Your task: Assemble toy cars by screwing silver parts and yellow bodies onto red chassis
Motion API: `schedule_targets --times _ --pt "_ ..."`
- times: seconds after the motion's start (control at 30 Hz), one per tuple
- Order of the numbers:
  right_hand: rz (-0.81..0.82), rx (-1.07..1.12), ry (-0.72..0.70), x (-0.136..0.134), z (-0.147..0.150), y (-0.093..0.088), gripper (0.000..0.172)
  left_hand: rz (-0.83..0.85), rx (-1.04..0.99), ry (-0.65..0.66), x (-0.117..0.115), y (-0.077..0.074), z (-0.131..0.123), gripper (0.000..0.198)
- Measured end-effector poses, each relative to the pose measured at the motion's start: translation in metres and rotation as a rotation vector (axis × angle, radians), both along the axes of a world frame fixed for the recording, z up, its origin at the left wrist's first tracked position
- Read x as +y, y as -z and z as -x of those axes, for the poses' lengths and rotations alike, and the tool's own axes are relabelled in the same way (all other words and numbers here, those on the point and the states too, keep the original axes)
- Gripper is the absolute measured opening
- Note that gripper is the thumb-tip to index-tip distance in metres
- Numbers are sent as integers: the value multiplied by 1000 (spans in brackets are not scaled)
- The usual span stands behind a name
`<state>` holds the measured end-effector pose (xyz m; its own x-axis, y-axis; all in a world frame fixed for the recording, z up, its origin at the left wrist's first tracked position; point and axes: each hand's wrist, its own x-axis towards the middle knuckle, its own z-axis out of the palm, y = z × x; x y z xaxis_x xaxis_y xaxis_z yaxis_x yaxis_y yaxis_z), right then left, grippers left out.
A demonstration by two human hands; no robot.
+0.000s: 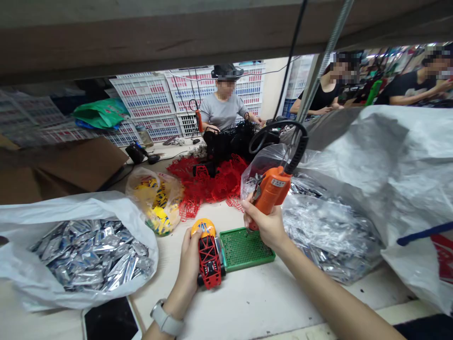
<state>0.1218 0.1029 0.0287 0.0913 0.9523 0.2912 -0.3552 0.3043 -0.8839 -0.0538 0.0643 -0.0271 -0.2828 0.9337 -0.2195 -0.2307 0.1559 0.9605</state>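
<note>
My left hand (190, 257) is closed around the left side of a toy car (209, 259) with a red lattice frame, black wheels and a yellow-orange front piece. In my right hand (264, 219) is an orange electric screwdriver (272, 191), its black cord looping up from the top. The screwdriver's tip points down over a green tray (244, 248) with a gridded bottom and small dark bits in it, probably screws. My right hand hides part of that tray's far corner. The toy car's right side lies close against the tray's left edge.
A bag of silvery parts (95, 255) stands left, another clear bag (329, 231) right. Behind are yellow parts in a bag (159, 208), red lattice frames (215, 184) and a black heap (230, 141). A phone (111, 321) lies front left. A co-worker (224, 106) sits opposite.
</note>
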Motion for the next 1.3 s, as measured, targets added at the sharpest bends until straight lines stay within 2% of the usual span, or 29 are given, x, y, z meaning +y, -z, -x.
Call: schedule_targets --times 0.17,0.33,0.43,0.57,0.83,1.17,1.3 --pt "-4 6 -18 13 15 3 45 -7 25 -59 1 1 0 50" --pt "6 3 -54 13 21 10 45 2 32 -79 1 -7 -1 58" --pt "15 3 -60 11 22 17 45 -46 65 -52 1 -10 -1 56" --pt "34 -8 -65 10 23 21 43 -20 94 42 0 -13 0 58" --pt "43 -24 -93 5 25 16 40 -9 88 54 -1 -12 -1 56" --pt "24 2 -56 5 26 20 42 -11 77 54 1 -13 -1 58" --pt "2 28 -35 5 24 7 41 -27 54 62 1 -12 -1 60"
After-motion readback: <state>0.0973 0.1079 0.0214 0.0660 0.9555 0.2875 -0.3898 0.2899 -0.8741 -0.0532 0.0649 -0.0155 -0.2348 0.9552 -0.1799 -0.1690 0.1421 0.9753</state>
